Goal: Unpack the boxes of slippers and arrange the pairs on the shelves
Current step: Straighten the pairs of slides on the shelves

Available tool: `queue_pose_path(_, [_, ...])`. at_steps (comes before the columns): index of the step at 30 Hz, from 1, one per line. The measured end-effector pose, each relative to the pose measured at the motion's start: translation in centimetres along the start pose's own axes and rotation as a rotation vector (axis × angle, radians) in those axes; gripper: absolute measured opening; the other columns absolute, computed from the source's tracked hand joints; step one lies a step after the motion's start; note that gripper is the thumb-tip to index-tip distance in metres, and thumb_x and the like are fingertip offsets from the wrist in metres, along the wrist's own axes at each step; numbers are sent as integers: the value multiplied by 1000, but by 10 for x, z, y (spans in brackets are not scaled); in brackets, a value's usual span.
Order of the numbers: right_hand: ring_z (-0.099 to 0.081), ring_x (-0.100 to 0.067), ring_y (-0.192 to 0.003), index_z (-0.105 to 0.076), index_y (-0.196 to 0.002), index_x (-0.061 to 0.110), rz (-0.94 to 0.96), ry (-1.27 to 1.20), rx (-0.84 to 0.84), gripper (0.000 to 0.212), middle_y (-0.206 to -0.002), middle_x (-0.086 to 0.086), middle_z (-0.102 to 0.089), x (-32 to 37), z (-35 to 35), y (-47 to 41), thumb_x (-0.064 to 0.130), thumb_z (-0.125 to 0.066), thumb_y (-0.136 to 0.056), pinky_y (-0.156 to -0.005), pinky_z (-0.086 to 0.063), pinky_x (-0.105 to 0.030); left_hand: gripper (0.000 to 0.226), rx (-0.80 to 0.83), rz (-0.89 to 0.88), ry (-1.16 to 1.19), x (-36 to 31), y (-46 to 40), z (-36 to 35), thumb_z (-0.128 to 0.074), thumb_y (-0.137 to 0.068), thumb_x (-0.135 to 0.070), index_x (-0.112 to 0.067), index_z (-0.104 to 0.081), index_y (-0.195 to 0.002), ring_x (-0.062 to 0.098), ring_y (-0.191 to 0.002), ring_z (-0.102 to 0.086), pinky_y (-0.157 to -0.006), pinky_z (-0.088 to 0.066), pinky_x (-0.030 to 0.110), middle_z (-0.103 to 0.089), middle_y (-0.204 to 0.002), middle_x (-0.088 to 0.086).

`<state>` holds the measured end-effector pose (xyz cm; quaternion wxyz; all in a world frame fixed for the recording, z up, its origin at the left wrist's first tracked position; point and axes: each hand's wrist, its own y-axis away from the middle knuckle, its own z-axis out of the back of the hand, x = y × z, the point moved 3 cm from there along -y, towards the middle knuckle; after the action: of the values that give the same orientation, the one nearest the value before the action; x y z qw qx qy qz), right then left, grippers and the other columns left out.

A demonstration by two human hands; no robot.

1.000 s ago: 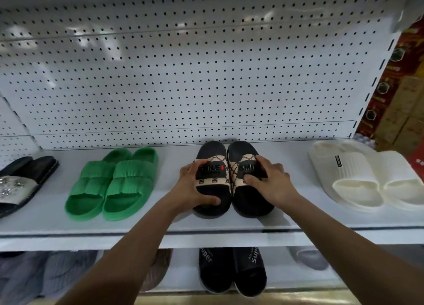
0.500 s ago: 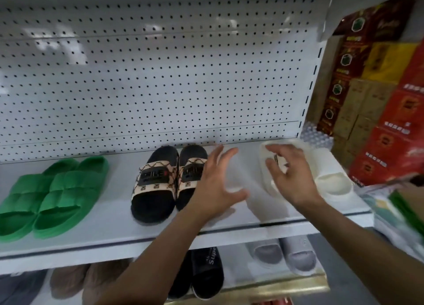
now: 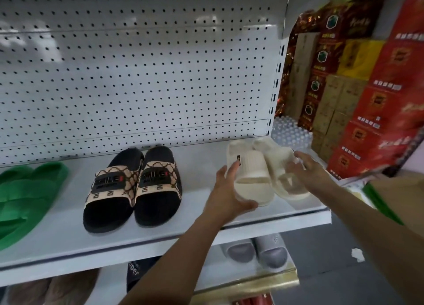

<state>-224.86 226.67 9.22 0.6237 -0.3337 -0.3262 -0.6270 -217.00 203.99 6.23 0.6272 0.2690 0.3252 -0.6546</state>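
- Gripping the left cream slipper [image 3: 249,177] of a cream pair was the left hand [image 3: 227,195]; thumb curled under the near sole end, fingers closed along its outer side
- The right hand [image 3: 308,175] was laid against the right cream slipper [image 3: 284,174], fingers spread over its outer edge; the view was blurred there, so whether it was closed on the slipper could not be told
- Both cream slippers were seen at the right end of the white shelf [image 3: 202,167], side by side and touching, toes toward the pegboard back panel [image 3: 137,75]
- A black pair with patterned tan straps [image 3: 133,185] was noted at mid-shelf, well apart from the cream pair
- A green pair [image 3: 25,199] was recorded at the left edge, partly cut off
- On the lower shelf a grey pair [image 3: 257,250] was seen under the cream pair; a black slipper [image 3: 135,270] and a brown pair [image 3: 55,288] were partly hidden further left
- Stacked red and yellow cartons [image 3: 358,79] and wrapped bottles [image 3: 289,132] were noted beyond the shelf's right end
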Motion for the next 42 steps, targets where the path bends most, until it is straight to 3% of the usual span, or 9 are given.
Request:
queue_pose_path(10, [-62,-21,-100,-47,-136,32,-28,-92,23,48,-128,-3,-58,-8,1,-13,35,-61,-91,-75,-48,-30,118,-71,50,-55,-10,-4,-9,-85,-66,-41,-32,-8,-156,22,-133,-39,-110,-39,40,-26,-152,2])
queue_pose_path(13, [-59,-26,-110,-44,-140,29,-45,-81,37,53,-133,-8,-55,-7,2,-11,37,-60,-90,-88,-50,-37,116,-57,58,-31,-10,-3,-8,-85,-67,-39,-31,-9,-155,22,-134,-38,-111,-38,39,-25,-151,2])
queue_pose_path(17, [-36,-35,-132,-40,-143,21,63,176,-183,57,-142,-15,-44,10,4,1,45,-51,-92,-107,-33,-50,105,-77,73,72,-9,2,6,-82,-74,-37,-23,-17,-155,19,-138,-34,-112,-33,29,-24,-151,2])
queue_pose_path(21, [-37,-32,-128,-47,-136,17,305,168,-328,44,-136,-13,-49,55,-13,26,28,-53,-94,-104,-34,-47,69,-104,118,279,-11,25,37,-74,-87,-30,-21,-40,-146,11,-119,-45,-64,-46,1,-37,-143,-3])
queue_pose_path(30, [-65,-17,-81,-64,-104,24,535,-201,63,17,-99,14,-64,158,-140,85,14,-54,-95,-76,-53,-28,26,-200,172,381,35,104,144,-67,-93,-21,-21,-64,-118,11,-87,-66,-65,-52,10,-70,-101,-2])
queue_pose_path(33, [-66,-16,-73,-65,-104,22,551,-271,180,16,-95,4,-67,194,-194,118,12,-56,-95,-65,-52,-18,17,-337,245,472,73,142,187,-70,-90,-15,-22,-68,-106,17,-81,-69,-76,-57,31,-73,-89,1])
queue_pose_path(36, [-66,-18,-75,-65,-105,18,604,-298,283,16,-94,-2,-67,228,-249,155,9,-57,-94,-69,-54,-22,17,-445,309,549,109,186,231,-68,-91,-12,-15,-69,-107,18,-76,-68,-72,-54,32,-74,-91,10])
queue_pose_path(39, [-64,2,-69,-66,-108,7,595,-331,375,17,-96,-1,-65,259,-299,195,4,-56,-94,-62,-47,-9,18,-529,350,601,143,233,277,-67,-92,-13,-14,-67,-110,19,-79,-68,-73,-53,30,-74,-98,11])
queue_pose_path(42, [-67,-6,-62,-65,-109,11,548,-343,454,17,-98,-5,-65,286,-345,233,9,-56,-95,-53,-50,-20,21,-586,379,602,177,280,326,-67,-92,-16,-15,-66,-113,20,-84,-72,-80,-56,32,-75,-100,8])
